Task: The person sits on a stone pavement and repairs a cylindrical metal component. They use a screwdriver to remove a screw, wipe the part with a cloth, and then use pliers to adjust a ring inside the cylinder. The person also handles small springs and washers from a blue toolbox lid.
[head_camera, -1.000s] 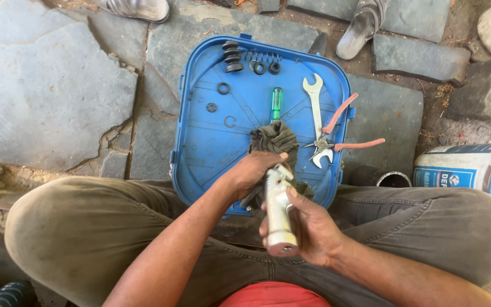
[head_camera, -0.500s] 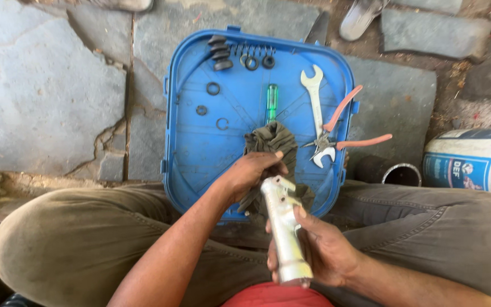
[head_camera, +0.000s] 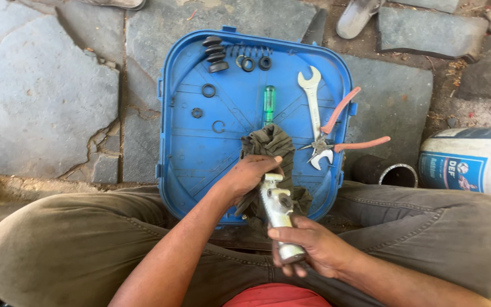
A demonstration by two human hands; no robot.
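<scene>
Right hand (head_camera: pixel 308 250) grips the metal cylinder (head_camera: pixel 278 213) upright, steadying it; left hand (head_camera: pixel 249 175) clutches a rag (head_camera: pixel 271 149) against its top, above the blue lid (head_camera: pixel 188 153).

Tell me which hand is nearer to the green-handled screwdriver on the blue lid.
Left. The left hand grips the dark rag just below the screwdriver. The right hand sits lower, near the lap, holding the base of the metal cylinder.

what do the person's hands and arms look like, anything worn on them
Both forearms are bare, with no sleeves, gloves, watch or rings in view. The left hand and right hand look smudged with dark grime on the fingers and knuckles.
</scene>
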